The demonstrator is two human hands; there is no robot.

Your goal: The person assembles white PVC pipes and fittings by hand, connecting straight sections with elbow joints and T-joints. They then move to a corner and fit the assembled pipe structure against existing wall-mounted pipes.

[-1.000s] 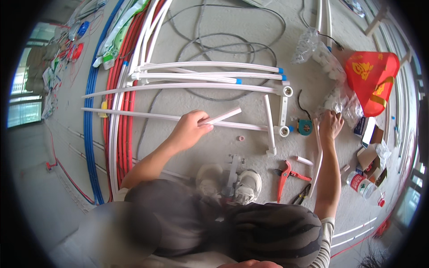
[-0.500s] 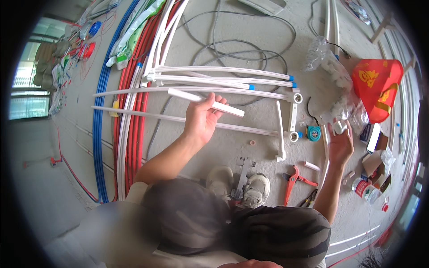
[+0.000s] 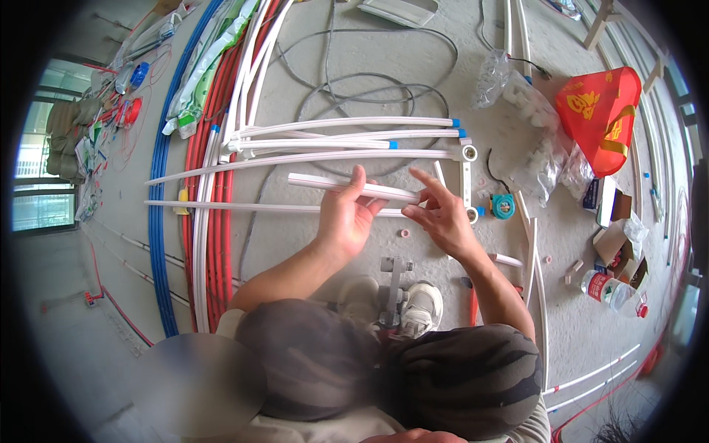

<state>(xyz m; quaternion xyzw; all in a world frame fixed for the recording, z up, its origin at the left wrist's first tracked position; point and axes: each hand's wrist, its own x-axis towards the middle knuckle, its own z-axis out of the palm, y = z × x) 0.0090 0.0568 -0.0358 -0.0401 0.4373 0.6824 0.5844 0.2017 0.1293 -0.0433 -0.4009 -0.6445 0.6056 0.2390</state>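
Note:
My left hand (image 3: 346, 218) is closed around a short white plastic pipe (image 3: 314, 181), thumb on top and fingers beneath. The pipe lies almost level above the floor, its right end tilted slightly down. At that end, my right hand (image 3: 447, 220) curls its thumb and fingers about the tip. Its fingers mostly hide the small white pipe fitting that showed in it earlier. Below and beyond both hands, a frame of long white pipes (image 3: 317, 157) lies on the floor, with a white double-socket bracket (image 3: 465, 183) at its right end.
Blue pipes (image 3: 157, 244) and red pipes (image 3: 221, 251) run along the left. A teal tape measure (image 3: 503, 207), an orange pipe cutter (image 3: 473, 304), a plastic bottle (image 3: 607, 289) and a red bag (image 3: 602, 111) lie to the right. A grey cable (image 3: 436, 85) loops at the far side.
My right hand has come left from beside the tape measure to the pipe's right end. My left hand keeps its hold on the pipe. The whole view has shifted slightly.

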